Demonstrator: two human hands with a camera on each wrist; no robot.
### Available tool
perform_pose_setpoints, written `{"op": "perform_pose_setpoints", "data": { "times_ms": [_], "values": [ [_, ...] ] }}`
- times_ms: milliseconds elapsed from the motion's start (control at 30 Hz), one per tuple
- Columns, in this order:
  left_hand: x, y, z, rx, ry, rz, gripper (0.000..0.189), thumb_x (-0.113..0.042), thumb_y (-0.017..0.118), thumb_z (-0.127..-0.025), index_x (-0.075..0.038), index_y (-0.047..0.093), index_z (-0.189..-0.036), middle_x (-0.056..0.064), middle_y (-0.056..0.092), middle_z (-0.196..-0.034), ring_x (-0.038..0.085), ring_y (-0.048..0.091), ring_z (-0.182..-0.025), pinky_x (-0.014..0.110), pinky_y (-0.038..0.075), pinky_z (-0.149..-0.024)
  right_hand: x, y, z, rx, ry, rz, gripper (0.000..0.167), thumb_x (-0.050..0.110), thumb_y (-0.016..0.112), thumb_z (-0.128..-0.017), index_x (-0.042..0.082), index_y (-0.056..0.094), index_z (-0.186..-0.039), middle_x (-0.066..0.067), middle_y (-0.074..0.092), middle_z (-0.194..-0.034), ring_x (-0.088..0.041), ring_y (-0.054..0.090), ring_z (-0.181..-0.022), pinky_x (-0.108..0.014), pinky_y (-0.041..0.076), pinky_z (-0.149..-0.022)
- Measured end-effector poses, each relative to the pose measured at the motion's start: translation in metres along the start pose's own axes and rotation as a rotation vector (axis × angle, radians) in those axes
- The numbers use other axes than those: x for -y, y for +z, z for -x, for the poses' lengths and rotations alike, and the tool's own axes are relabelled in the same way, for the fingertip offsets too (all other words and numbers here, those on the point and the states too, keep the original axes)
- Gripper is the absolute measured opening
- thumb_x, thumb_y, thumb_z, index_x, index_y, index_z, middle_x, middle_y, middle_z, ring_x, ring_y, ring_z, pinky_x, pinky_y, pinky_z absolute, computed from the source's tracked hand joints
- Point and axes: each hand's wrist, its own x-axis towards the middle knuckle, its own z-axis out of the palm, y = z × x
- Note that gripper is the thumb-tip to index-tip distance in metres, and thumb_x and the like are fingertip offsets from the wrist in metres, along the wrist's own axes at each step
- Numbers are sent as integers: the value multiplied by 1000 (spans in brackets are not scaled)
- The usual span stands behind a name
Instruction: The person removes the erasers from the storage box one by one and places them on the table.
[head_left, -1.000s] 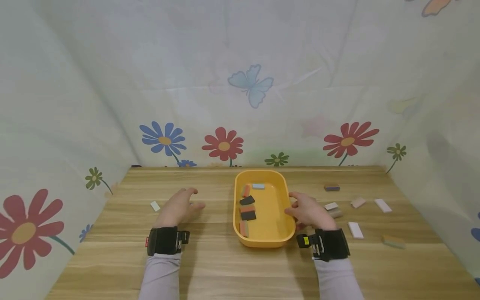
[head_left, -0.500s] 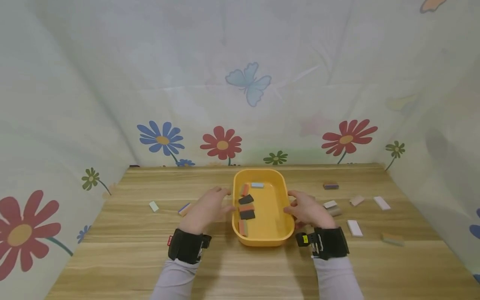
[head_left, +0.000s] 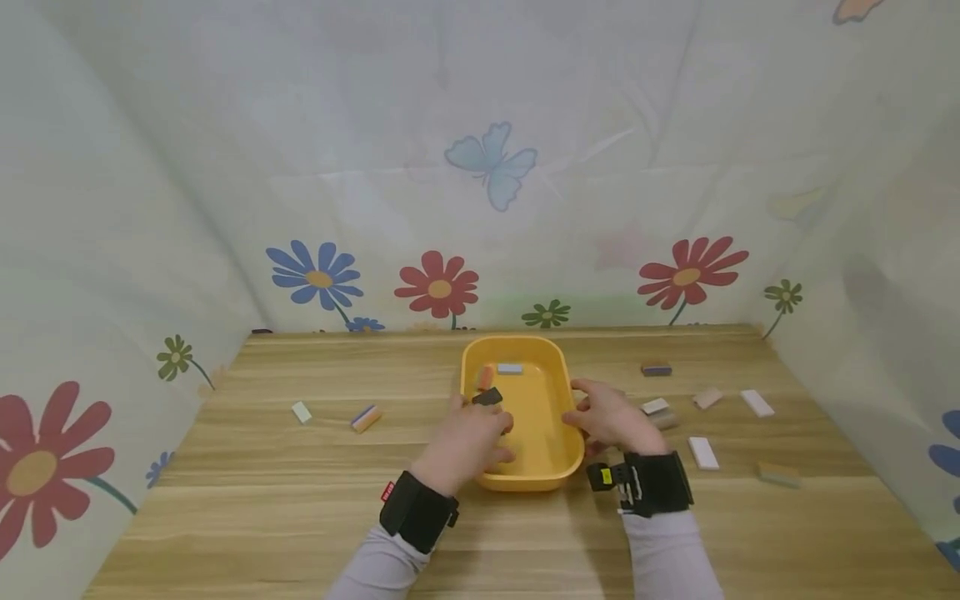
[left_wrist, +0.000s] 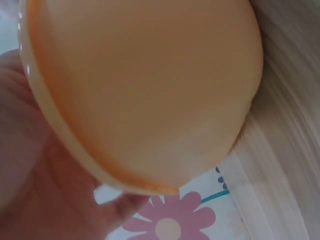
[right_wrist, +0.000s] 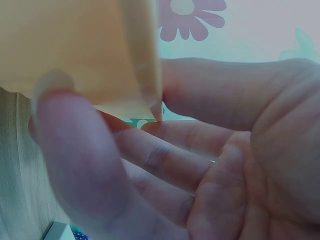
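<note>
A yellow tray (head_left: 540,417) stands mid-table. My left hand (head_left: 467,442) reaches over its left rim, fingers extended over the inside; whether they touch a block is hidden. The left wrist view shows spread fingers beside the tray wall (left_wrist: 145,90). My right hand (head_left: 611,415) holds the tray's right rim between thumb and fingers, as the right wrist view also shows. Inside the tray, a black eraser-like block (head_left: 488,397), an orange-red one (head_left: 486,377) and a light blue one (head_left: 510,368) are visible. Other blocks there are covered by the left hand.
Left of the tray lie a pale block (head_left: 302,412) and an orange-and-blue eraser (head_left: 366,418). Several more blocks lie at the right, among them a white one (head_left: 703,452), a dark one (head_left: 656,368) and a tan-green one (head_left: 779,474). Printed cloth (head_left: 360,192) encloses the table.
My left hand has moved right, from beside the orange-and-blue eraser to over the tray's left side, uncovering that eraser. My right hand stays at the tray's right rim.
</note>
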Motion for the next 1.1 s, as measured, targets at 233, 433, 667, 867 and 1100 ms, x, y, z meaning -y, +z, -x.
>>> {"op": "perform_pose_setpoints", "data": {
  "times_ms": [233, 433, 667, 867, 1100],
  "values": [
    [-6, 8, 2, -50, -20, -114, 23, -32, 85, -71, -21, 69, -85, -9, 62, -86, 12, 60, -83, 48, 34, -88, -1, 0, -2, -7, -13, 11, 62, 11, 62, -96, 1, 31, -149, -24, 58, -118, -24, 66, -73, -34, 55, -58],
    [-5, 8, 2, -11, -29, -120, 14, -29, 80, -77, -21, 70, -81, -9, 63, -89, 13, 60, -91, 50, 32, -98, -1, 0, -2, -4, -29, 0, 62, 11, 62, -96, 1, 32, -149, -26, 58, -118, -24, 67, -68, -34, 55, -56],
    [-8, 3, 3, -28, -42, -162, 9, -13, 70, -83, -20, 69, -77, -6, 67, -87, 16, 64, -85, 50, 34, -99, -2, 1, -3, -10, -44, -6, 61, 10, 61, -96, 0, 32, -148, -27, 58, -119, -24, 67, -65, -35, 55, -55],
    [-10, -9, -5, 146, 9, -276, 6, -19, 74, -79, -22, 70, -78, -7, 67, -89, 11, 62, -90, 46, 39, -92, 0, 1, -4, -9, -27, -19, 60, 11, 62, -96, 2, 33, -148, -24, 58, -117, -24, 67, -72, -35, 55, -59],
    [-12, -16, -11, 290, 67, -301, 9, -15, 68, -82, -21, 68, -76, -5, 62, -85, 9, 57, -90, 42, 43, -84, -2, 1, -1, -9, -43, -62, 58, 8, 61, -96, 0, 34, -147, -23, 60, -111, -26, 67, -76, -37, 55, -58]
  ]
}}
